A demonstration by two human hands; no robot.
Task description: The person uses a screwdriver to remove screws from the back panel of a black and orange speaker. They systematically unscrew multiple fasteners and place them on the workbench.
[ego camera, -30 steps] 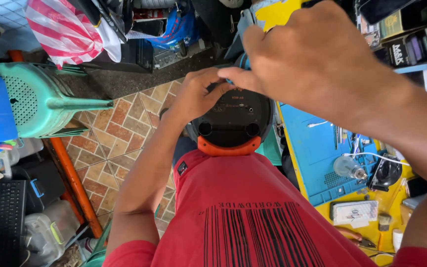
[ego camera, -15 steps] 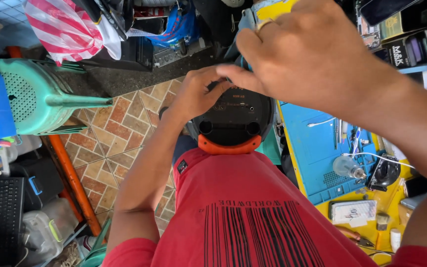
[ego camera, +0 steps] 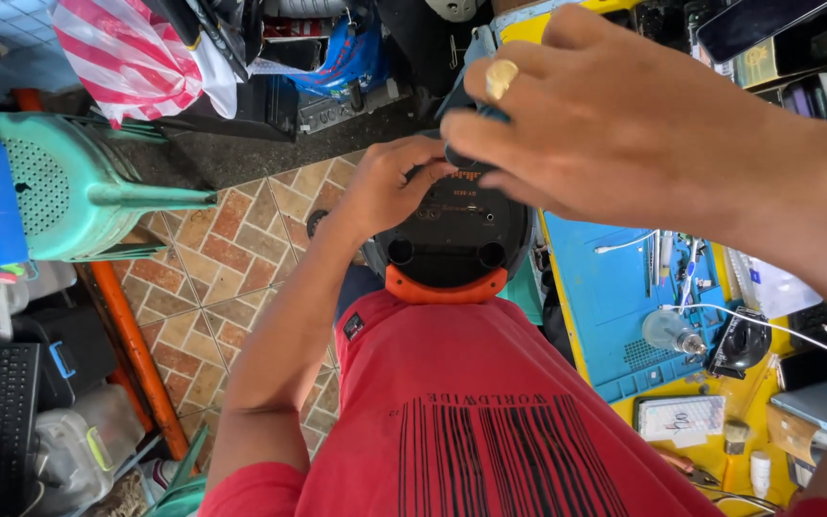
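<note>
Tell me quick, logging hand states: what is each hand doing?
Left hand: fingers resting on the black round device.
Right hand: closed on a small dark tool.

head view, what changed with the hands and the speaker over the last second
Very little. The right hand drifted slightly down and left over the black speaker, fingers pinched on a small dark tool. The left hand kept its grip on the speaker's top edge. The speaker stayed on the lap against the red shirt; the green stool and blue mat did not move.
</note>
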